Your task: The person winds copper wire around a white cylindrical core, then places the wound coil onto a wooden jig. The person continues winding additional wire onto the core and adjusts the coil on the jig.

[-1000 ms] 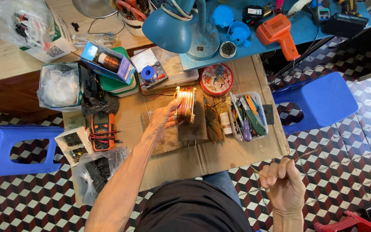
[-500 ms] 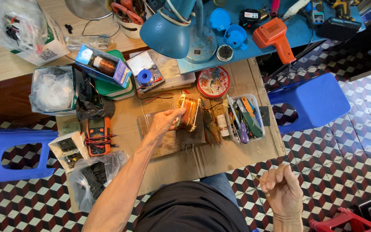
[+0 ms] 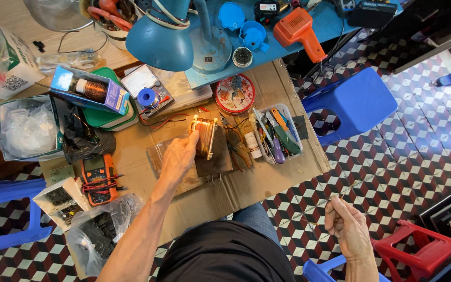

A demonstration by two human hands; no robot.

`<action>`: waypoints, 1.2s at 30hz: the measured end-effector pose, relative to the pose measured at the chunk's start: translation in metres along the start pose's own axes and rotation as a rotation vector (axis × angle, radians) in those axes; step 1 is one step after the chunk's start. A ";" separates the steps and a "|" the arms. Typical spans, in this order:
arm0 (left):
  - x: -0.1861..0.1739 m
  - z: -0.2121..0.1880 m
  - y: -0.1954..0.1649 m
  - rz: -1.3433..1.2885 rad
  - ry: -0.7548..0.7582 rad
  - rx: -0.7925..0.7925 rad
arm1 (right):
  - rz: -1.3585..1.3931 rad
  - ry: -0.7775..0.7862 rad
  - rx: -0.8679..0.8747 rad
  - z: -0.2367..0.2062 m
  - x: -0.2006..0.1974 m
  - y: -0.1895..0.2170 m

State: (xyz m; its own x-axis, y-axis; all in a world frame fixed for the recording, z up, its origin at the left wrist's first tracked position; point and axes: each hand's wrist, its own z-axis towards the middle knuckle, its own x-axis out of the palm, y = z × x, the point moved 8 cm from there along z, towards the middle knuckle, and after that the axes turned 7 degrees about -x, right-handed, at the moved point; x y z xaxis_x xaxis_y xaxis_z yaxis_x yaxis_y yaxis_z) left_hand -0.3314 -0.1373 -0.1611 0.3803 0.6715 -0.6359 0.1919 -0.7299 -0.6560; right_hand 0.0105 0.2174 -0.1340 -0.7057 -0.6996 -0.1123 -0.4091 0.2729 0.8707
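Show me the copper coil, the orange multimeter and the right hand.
copper coil [image 3: 205,137]: head view, on the lit copper winding beside the left hand's fingertips.
orange multimeter [image 3: 98,177]: head view, middle of its body.
right hand [image 3: 346,227]: head view, back of the hand.

Red, white and black cube-patterned floor tiles [image 3: 392,177]; blue plastic stools [image 3: 358,102] flank a low cardboard-topped table [image 3: 283,177]
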 end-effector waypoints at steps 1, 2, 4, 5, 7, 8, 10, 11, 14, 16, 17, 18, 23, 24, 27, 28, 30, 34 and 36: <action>0.001 0.000 0.000 0.005 0.032 0.003 | -0.003 -0.003 -0.013 0.000 -0.002 0.000; 0.002 -0.002 -0.002 0.010 0.065 0.006 | -0.006 -0.007 -0.026 -0.001 -0.005 0.000; -0.013 -0.013 -0.009 -0.027 -0.034 0.024 | 0.003 -0.027 -0.045 -0.004 -0.012 -0.001; -0.023 -0.021 -0.013 -0.045 -0.083 0.034 | 0.018 -0.043 -0.053 -0.007 -0.018 -0.002; -0.055 -0.063 -0.032 -0.191 -0.447 0.245 | 0.038 -0.102 -0.076 -0.012 -0.031 -0.004; -0.051 -0.082 -0.035 -0.216 -0.391 0.269 | 0.041 -0.149 -0.090 -0.017 -0.040 -0.005; -0.016 -0.116 -0.040 -0.270 -0.157 0.253 | 0.010 -0.239 -0.097 -0.025 -0.056 -0.009; 0.015 -0.128 -0.042 -0.297 0.017 0.215 | -0.020 -0.280 -0.094 -0.027 -0.063 -0.010; 0.134 -0.131 -0.037 -0.594 0.643 -0.176 | -0.092 -0.345 -0.053 -0.031 -0.077 -0.012; 0.191 -0.114 -0.032 -0.956 0.739 -0.529 | -0.154 -0.360 -0.008 -0.035 -0.081 -0.012; 0.214 -0.104 -0.029 -1.114 0.704 -0.705 | -0.193 -0.362 0.019 -0.039 -0.082 -0.014; 0.233 -0.095 -0.030 -1.259 0.640 -0.799 | -0.234 -0.363 0.045 -0.042 -0.083 -0.016; 0.289 -0.079 -0.040 -1.720 0.310 -1.122 | -0.334 -0.279 0.235 -0.055 -0.074 -0.062; 0.294 -0.078 -0.041 -1.741 0.256 -1.143 | -0.360 -0.291 0.274 -0.056 -0.075 -0.075; 0.303 -0.066 -0.043 -1.816 0.116 -1.198 | -0.410 -0.271 0.376 -0.049 -0.075 -0.114; 0.306 -0.062 -0.044 -1.842 0.089 -1.219 | -0.445 -0.258 0.411 -0.046 -0.075 -0.124; 0.312 -0.055 -0.044 -1.892 0.048 -1.243 | -0.508 -0.222 0.477 -0.042 -0.072 -0.135; 0.321 -0.044 -0.040 -1.909 0.012 -1.325 | -0.567 -0.150 0.524 -0.022 -0.081 -0.131; 0.324 -0.041 -0.039 -1.835 0.053 -1.378 | -0.588 -0.123 0.519 -0.023 -0.089 -0.106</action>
State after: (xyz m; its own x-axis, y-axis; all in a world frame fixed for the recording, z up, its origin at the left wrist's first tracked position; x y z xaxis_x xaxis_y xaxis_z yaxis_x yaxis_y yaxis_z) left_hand -0.1786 0.1034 -0.3252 -0.8497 0.5107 0.1310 0.5265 0.8083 0.2635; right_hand 0.1299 0.2353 -0.2052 -0.3371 -0.7547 -0.5629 -0.9305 0.1759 0.3213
